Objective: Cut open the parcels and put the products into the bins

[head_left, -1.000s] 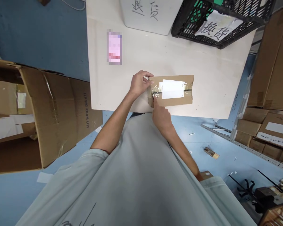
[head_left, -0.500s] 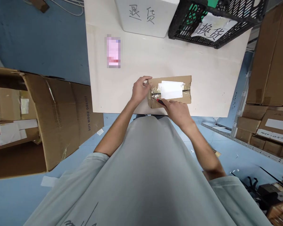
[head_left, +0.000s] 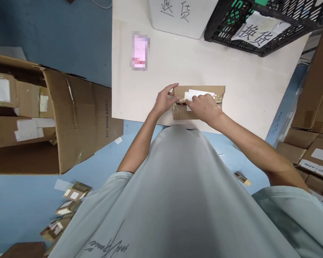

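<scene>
A small brown cardboard box [head_left: 181, 115] lies near the front edge of the table, with clear tape over its seam and white labels [head_left: 190, 94] on top. My left hand [head_left: 163, 100] grips its left end, thumb on the top and fingers around the far corner. Closed around a red and black utility knife [head_left: 182, 104], my right hand [head_left: 204, 106] is over the labels. The knife points left along the taped seam near the box's left end. Most of its handle is hidden by my fingers, and the blade cannot be made out.
At the back of the white table [head_left: 161, 53] stand a white bin [head_left: 183, 21] and a black crate [head_left: 231, 39] with a paper sign. A blurred pink item [head_left: 140, 52] lies at left. Beside the table, a large open carton [head_left: 80, 118] holds smaller boxes. More boxes [head_left: 320, 154] are stacked at right.
My right hand has moved from the box's near side up onto its labels, and the knife now lies along the seam. My left hand stays at the left end. The view has shifted.
</scene>
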`<state>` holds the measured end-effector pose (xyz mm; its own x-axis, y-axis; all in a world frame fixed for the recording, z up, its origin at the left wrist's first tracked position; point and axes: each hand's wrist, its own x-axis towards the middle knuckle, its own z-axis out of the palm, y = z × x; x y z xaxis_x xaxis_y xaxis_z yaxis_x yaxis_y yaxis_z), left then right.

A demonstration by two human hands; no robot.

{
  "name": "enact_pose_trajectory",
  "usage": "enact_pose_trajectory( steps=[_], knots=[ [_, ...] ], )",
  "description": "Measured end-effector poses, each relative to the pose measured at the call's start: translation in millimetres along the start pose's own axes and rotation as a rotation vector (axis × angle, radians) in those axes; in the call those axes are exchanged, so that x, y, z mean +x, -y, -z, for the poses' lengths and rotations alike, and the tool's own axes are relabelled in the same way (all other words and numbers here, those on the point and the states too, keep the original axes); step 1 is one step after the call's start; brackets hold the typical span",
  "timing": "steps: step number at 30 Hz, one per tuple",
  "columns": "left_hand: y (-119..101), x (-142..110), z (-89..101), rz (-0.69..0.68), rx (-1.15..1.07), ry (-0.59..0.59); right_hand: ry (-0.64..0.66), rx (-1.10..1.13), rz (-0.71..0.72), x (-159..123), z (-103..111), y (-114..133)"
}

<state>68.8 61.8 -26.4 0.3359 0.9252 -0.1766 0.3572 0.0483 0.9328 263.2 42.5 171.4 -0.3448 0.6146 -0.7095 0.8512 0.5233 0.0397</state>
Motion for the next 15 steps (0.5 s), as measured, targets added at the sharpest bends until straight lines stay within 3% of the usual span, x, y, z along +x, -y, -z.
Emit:
enact_pose_trajectory(
  steps=[3, 7, 15],
  knots=[
    [-6, -2, 5.4, 0.023, 0.038, -0.018, 0.031, -0.021, 0.075, 13, -1, -3],
    [-14, -4, 10.6, 0.054, 0.063, -0.028, 0.020, -0.042, 0.096, 5, -11, -25],
    [-30, -8, 6.5, 0.148, 0.140, -0.086, 0.103, 0.005, -0.112, -49, -69, -146]
  ],
)
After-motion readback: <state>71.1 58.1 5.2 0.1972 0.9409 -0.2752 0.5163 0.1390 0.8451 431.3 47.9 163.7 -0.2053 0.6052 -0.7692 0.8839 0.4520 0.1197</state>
